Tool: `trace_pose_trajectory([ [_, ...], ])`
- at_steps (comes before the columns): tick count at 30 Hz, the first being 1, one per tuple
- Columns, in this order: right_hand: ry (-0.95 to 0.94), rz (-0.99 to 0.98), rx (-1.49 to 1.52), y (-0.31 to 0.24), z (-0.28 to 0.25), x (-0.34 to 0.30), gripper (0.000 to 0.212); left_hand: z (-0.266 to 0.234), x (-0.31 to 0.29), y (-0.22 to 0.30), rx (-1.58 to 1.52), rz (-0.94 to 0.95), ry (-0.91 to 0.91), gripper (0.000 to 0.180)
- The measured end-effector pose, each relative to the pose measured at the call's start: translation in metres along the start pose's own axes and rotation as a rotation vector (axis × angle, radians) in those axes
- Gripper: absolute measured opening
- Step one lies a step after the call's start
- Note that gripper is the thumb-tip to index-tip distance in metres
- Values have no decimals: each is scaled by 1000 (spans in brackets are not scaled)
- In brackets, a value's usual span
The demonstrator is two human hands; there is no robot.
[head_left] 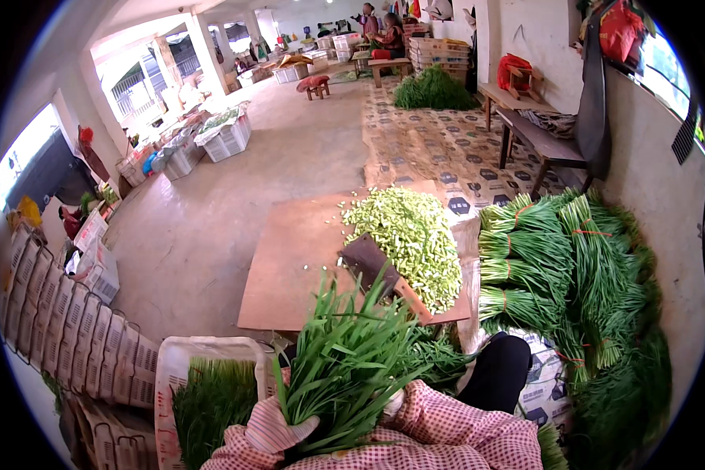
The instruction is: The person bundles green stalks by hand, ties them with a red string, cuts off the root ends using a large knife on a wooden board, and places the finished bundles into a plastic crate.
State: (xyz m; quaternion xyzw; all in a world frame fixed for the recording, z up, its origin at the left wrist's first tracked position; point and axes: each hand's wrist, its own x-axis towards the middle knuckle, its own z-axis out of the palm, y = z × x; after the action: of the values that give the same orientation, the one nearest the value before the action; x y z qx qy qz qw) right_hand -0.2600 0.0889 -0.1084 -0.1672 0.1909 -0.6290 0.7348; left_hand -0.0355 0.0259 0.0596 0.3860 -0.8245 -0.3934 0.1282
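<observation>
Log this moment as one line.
left hand: grips chive bunch | right hand: hidden | cleaver: on board | cut pieces: piled on board

- My red-and-white checked sleeves point(446, 427), bright green chive leaves point(345, 360) bunched in my left hand point(278, 431).
- Pale yellow-green cut stems point(411, 235) on the brown board point(290, 258).
- Dark cleaver point(366, 261), orange-brown handle.
- White crate point(182, 356).
</observation>
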Motion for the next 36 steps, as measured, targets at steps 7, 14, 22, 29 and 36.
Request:
trace_pose_trajectory([
  [7,237,49,41,14,-8,-8,44,-2,14,-64,-222,-208,15,57],
  [14,511,308,105,-11,18,-17,46,-5,22,-73,-454,-351,-34,56],
  [22,284,389,285,-45,4,-34,43,-11,24,-29,-776,-433,-196,73],
  [29,288,165,285,-54,18,-42,53,9,24,-63,-490,-430,-49,72],
  [36,322,-299,-72,-93,-25,-28,30,11,25,-3,-858,-575,-93,64],
])
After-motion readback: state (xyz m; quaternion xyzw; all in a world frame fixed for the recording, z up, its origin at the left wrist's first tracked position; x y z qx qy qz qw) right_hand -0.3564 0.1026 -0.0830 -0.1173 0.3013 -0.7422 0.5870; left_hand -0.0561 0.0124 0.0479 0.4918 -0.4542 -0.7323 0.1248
